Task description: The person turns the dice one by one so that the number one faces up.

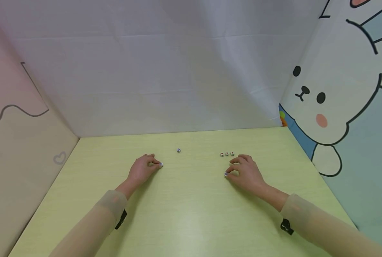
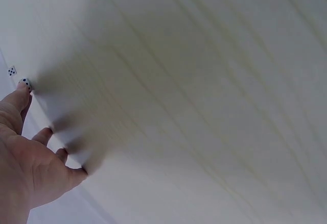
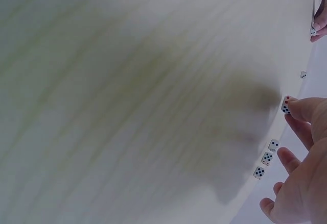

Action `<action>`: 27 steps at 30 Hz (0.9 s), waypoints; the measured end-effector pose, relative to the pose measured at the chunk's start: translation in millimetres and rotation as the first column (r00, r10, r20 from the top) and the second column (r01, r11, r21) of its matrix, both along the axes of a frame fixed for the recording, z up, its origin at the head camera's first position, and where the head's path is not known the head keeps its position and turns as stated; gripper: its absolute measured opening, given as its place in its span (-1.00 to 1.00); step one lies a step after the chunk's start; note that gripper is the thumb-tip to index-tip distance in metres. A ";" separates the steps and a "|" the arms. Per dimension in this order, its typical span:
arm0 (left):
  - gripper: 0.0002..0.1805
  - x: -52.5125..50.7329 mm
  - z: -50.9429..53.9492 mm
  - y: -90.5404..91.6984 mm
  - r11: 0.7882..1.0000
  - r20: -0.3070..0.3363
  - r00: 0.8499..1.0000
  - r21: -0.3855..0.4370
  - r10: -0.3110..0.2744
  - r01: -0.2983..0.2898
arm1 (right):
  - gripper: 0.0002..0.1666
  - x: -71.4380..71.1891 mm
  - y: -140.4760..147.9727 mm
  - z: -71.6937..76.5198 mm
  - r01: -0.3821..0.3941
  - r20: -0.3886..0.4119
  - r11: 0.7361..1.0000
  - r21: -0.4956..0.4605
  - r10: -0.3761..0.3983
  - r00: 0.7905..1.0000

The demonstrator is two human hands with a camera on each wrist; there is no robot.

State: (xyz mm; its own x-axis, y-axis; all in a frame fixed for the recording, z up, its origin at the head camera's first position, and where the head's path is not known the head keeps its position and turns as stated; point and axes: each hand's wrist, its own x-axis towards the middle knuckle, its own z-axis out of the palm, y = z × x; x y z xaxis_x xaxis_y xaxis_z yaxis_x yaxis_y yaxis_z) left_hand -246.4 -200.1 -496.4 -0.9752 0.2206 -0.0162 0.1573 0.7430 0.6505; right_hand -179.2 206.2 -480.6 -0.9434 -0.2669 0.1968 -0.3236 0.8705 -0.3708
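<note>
Between thumb and fingertip, my left hand [image 1: 142, 169] pinches a small white die [image 1: 161, 164] at the table's left side. My right hand [image 1: 246, 174] pinches another die [image 1: 226, 174], whose red and dark dots show in the right wrist view. Just beyond the right hand, three white dice stand in a short row: a left one [image 1: 221, 154], a middle one [image 1: 227, 154] and a right one [image 1: 232, 154]. One more die [image 1: 178, 150] lies alone between the hands, farther back. Whether the held dice touch the table I cannot tell.
The pale yellow table [image 1: 184, 203] ends at a white cloth wall [image 1: 165, 85] at the back. A beige and pink panel [image 1: 26, 160] borders it on the left, and a panel with a cartoon rabbit [image 1: 348, 107] on the right.
</note>
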 end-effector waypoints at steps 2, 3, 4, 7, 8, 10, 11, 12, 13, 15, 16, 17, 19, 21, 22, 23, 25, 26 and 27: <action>-0.80 -1.0 -0.4 -0.1 1.000 -0.001 1.000 0.001 0.000 0.000 | -0.93 -0.5 0.3 -0.4 0.000 -0.003 1.000 0.000 0.000 1.000; -0.80 -1.4 -0.6 -0.1 1.000 -0.005 1.000 -0.003 -0.002 0.002 | -0.93 -0.9 0.5 -0.7 0.003 -0.001 1.000 0.001 -0.003 1.000; -0.80 -1.7 -0.7 -0.1 1.000 -0.007 1.000 -0.004 -0.001 0.001 | -0.94 -1.0 0.4 -0.9 0.003 -0.002 1.000 0.003 -0.003 1.000; -0.80 -2.2 -0.7 -0.3 1.000 -0.018 1.000 -0.006 -0.003 0.003 | -0.94 -1.1 0.3 -1.0 0.007 -0.003 1.000 0.001 -0.007 1.000; -0.79 -2.2 -0.8 -0.4 1.000 -0.019 1.000 -0.004 -0.001 0.001 | -0.94 -1.0 0.2 -0.9 0.007 -0.003 1.000 0.001 -0.007 1.000; -0.79 -1.9 -1.2 -1.0 1.000 -0.019 1.000 -0.005 0.001 -0.001 | -0.93 -0.7 0.2 -0.1 0.011 0.000 1.000 -0.004 -0.011 1.000; -0.79 -1.7 -1.4 -1.3 1.000 -0.020 1.000 -0.006 -0.001 0.000 | -0.92 -0.7 0.5 0.4 0.014 0.002 1.000 -0.004 -0.014 1.000; -0.79 -1.4 -1.5 -1.5 1.000 -0.019 1.000 -0.006 0.001 -0.001 | -0.90 -0.7 0.8 1.0 0.014 0.004 1.000 -0.004 -0.014 1.000; -0.79 -1.1 -1.7 -1.8 1.000 -0.019 1.000 -0.006 0.003 -0.003 | -0.88 -0.6 1.1 1.9 0.016 0.008 1.000 -0.004 -0.016 1.000; -0.79 -0.4 -1.8 -2.1 1.000 -0.018 1.000 -0.004 0.004 -0.004 | -0.85 -0.4 2.4 3.5 0.022 0.015 1.000 0.008 -0.022 1.000; -0.80 -0.1 -1.6 -2.0 1.000 -0.019 1.000 -0.004 0.003 -0.003 | -0.84 0.0 3.3 4.7 0.025 0.019 1.000 0.014 -0.025 1.000; -0.80 -0.1 -1.5 -1.8 1.000 -0.019 1.000 -0.004 0.002 -0.002 | -0.83 0.0 4.2 5.4 0.030 0.023 0.999 0.020 -0.030 0.999; -0.80 -0.1 -1.4 -1.2 1.000 -0.018 1.000 -0.007 0.000 0.000 | -0.83 0.4 6.4 6.9 0.034 0.025 0.999 0.029 -0.035 0.999; -0.80 -0.4 -1.4 -0.6 1.000 -0.017 1.000 -0.014 -0.003 0.002 | -0.83 0.8 8.6 7.9 0.036 0.024 0.999 0.030 -0.037 0.999; -0.80 -0.6 -1.4 -0.4 1.000 -0.017 1.000 -0.017 -0.002 0.002 | -0.83 1.0 9.4 8.5 0.036 0.024 0.999 0.029 -0.036 0.999; -0.80 -0.7 -1.4 -0.3 1.000 -0.016 1.000 -0.016 -0.001 0.001 | -0.83 1.1 10.2 8.9 0.035 0.023 0.999 0.027 -0.035 0.999; -0.80 -0.9 -1.2 -0.3 1.000 -0.017 1.000 -0.015 0.000 0.000 | -0.83 1.6 11.4 9.7 0.033 0.022 0.999 0.025 -0.033 0.999; -0.80 -0.9 -1.0 -0.3 1.000 -0.018 1.000 -0.014 0.000 -0.001 | -0.83 1.9 11.9 10.1 0.034 0.022 0.999 0.028 -0.034 0.999; -0.81 -0.8 -0.7 -0.4 1.000 -0.018 1.000 -0.013 0.000 0.000 | -0.83 2.2 12.4 10.6 0.035 0.023 0.999 0.032 -0.036 0.999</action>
